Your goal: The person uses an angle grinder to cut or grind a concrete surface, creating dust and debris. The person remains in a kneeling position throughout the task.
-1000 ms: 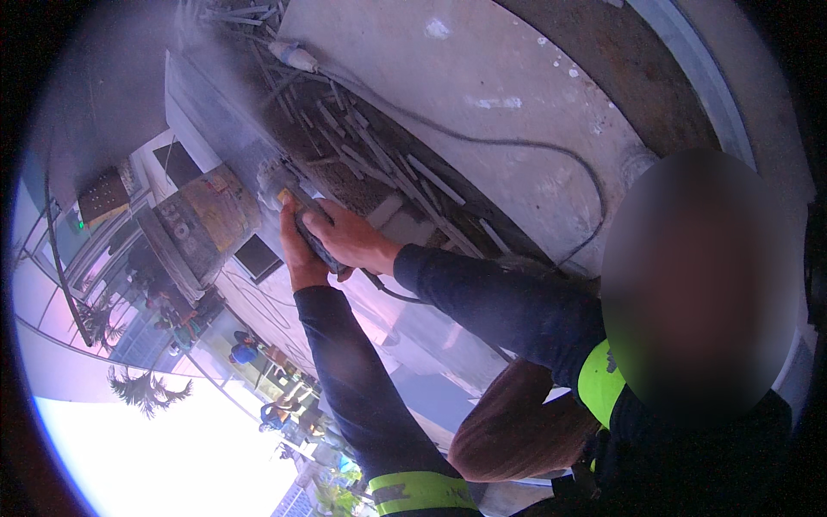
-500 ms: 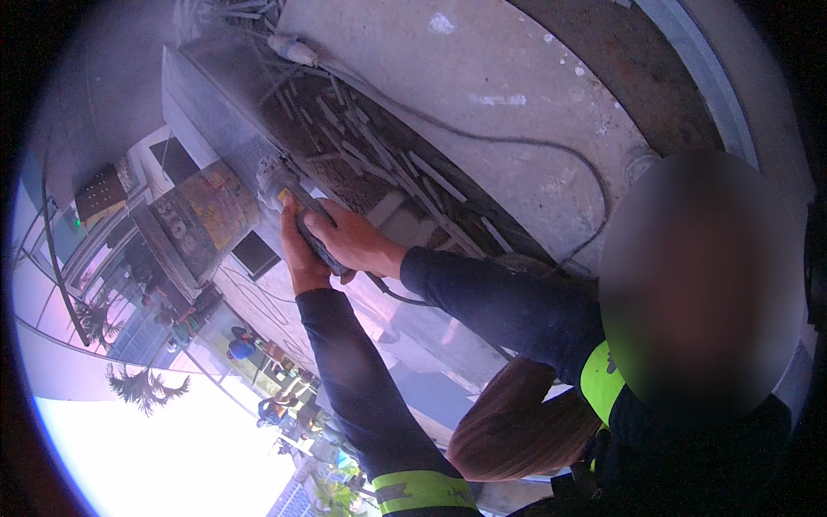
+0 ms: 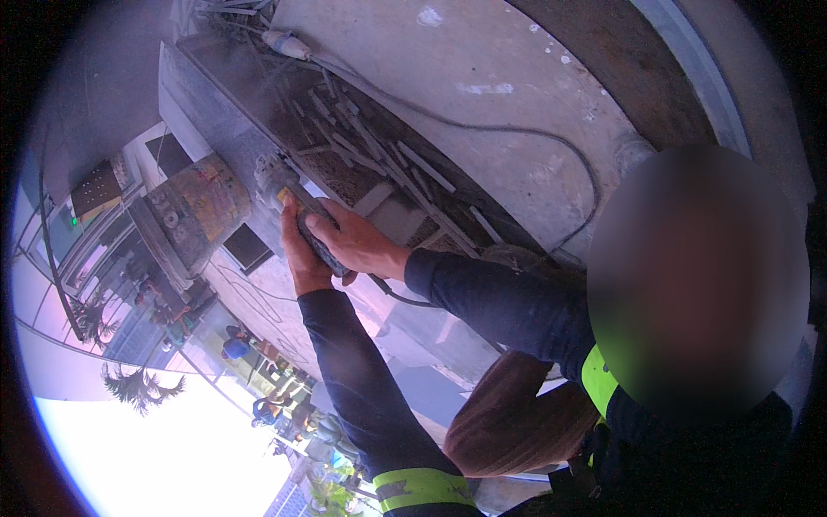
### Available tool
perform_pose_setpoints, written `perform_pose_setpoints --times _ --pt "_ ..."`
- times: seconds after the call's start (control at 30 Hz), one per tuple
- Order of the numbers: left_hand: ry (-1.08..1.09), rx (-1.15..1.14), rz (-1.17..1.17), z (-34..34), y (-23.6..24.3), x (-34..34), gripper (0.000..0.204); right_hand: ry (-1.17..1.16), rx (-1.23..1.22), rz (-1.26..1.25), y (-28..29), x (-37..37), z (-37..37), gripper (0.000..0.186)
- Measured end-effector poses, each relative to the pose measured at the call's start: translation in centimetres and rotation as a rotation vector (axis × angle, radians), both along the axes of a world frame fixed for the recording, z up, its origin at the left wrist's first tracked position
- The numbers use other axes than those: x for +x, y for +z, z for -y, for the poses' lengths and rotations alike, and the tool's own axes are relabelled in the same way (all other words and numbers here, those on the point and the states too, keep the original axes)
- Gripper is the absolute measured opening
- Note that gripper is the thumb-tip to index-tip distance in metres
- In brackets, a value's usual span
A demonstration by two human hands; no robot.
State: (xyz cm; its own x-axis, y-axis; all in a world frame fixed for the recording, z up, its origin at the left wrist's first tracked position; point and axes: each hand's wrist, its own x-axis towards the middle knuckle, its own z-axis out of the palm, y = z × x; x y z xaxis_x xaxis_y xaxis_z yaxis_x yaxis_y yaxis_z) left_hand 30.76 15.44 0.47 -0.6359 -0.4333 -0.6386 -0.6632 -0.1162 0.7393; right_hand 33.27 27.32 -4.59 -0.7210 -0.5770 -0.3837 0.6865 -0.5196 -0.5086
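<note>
Both my hands are wrapped round a grey angle grinder (image 3: 295,193) with a yellow patch near its head. My left hand (image 3: 301,252) grips the left side, its fingertips close to the yellow patch. Behind it, my right hand (image 3: 357,240) closes round the dark rear body, thumb along the top. The grinder's head meets a dusty grey slab (image 3: 211,103) near its edge; haze hides the exact contact and the disc. From the tool's rear a dark cord (image 3: 396,298) passes under my right sleeve.
Long strips of scrap (image 3: 379,155) lie in a dark gap beside the slab. A pale cable connector (image 3: 286,44) and its cable rest on a grey surface (image 3: 482,60). Near the slab stands a stained drum-like container (image 3: 207,202). Other people (image 3: 234,343) are in the distance. A blurred patch covers the right.
The surroundings have shifted slightly left in the picture. Both hands keep the same hold on the angle grinder and stay at nearly the same place in view.
</note>
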Motion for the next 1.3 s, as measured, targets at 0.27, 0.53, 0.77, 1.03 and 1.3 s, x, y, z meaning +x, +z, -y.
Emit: perform_pose_setpoints --times 0.27,0.53,0.77,1.03,1.3 --pt "-0.004 -0.025 -0.013 -0.4 0.1 0.4 0.049 -0.075 0.059 -0.052 -0.3 0.5 1.0 0.054" --pt "-0.017 0.022 0.019 1.6 -0.6 -1.0 0.051 -0.059 -0.019 0.057 0.4 -1.0 0.8 0.048" --pt "-0.006 -0.001 0.019 2.6 -0.6 -2.0 0.053 0.043 -0.046 0.085 0.4 -2.4 1.0 0.059" --pt "-0.052 0.026 0.032 3.8 -0.9 -2.0 0.055 0.036 -0.016 0.085 0.3 -2.6 1.5 0.058" --pt "-0.03 0.111 0.057 3.6 -0.8 -0.4 0.052 -0.02 -0.04 0.064 0.7 -1.2 0.8 0.057"
